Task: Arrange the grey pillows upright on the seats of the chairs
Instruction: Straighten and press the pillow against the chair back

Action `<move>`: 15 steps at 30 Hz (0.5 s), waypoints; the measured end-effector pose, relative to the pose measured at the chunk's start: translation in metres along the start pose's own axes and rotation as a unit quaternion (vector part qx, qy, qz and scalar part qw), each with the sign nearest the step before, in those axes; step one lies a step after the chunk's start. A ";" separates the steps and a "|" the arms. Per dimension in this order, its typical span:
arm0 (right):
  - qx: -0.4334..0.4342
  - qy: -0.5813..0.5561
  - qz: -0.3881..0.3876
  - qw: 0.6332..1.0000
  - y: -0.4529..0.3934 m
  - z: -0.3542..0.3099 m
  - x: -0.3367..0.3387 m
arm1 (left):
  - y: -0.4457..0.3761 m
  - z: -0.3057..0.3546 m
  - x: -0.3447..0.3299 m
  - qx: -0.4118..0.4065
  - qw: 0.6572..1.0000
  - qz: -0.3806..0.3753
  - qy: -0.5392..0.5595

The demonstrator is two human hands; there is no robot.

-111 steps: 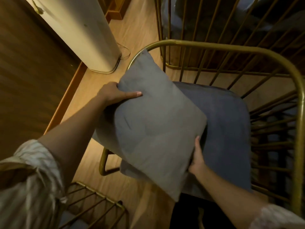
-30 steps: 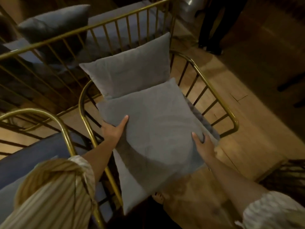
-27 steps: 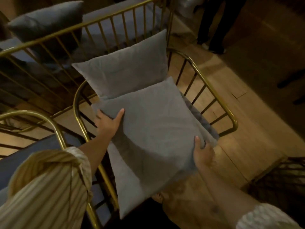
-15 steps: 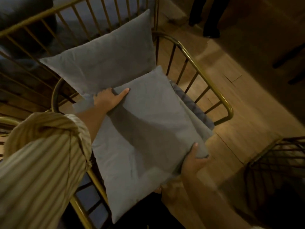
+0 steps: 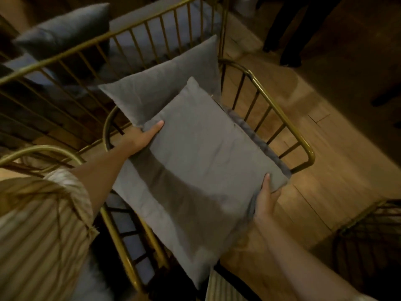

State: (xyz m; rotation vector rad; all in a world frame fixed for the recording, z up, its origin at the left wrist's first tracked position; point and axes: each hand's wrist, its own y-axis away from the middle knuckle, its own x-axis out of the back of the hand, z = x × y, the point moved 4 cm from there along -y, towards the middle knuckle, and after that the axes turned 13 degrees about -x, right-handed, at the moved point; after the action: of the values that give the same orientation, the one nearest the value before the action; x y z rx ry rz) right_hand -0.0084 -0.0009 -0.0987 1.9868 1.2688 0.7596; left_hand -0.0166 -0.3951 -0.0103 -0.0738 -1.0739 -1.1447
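Pillow (image 5: 195, 170) tilted diagonally, apparently held flat

Front grey pillow (image 5: 195, 170): square, plain fabric, tilted flat-ish over the chair (image 5: 282, 118) seat, near corner overhanging. Rear grey pillow (image 5: 165, 83): upright against the chair's far-left backrest, touching the front one. Chair: brass-coloured bar frame, dark seat cushion.
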 end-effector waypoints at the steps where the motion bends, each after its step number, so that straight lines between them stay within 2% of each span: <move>1: 0.020 0.017 -0.020 0.999 0.002 -0.007 -0.007 | 0.011 -0.010 0.011 0.019 0.999 0.026 0.019; 4: 0.053 0.047 -0.082 0.994 0.017 -0.031 -0.043 | 0.044 -0.045 0.046 0.057 0.990 0.097 0.087; 7: 0.103 0.095 -0.141 0.980 0.058 -0.047 -0.090 | 0.081 -0.099 0.084 0.082 0.966 0.174 0.175; 12: 0.185 0.217 -0.243 0.927 0.136 -0.037 -0.181 | 0.166 -0.198 0.140 0.098 0.911 0.280 0.286; 15: 0.210 0.245 -0.321 0.890 0.192 -0.009 -0.230 | 0.218 -0.254 0.167 0.103 0.880 0.325 0.332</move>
State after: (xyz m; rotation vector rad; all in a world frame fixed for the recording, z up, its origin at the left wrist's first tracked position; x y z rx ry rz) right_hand 0.0062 -0.2722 0.0273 1.5230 2.4032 0.6998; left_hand 0.3142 -0.5476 0.0733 0.1168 -0.4739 -0.3744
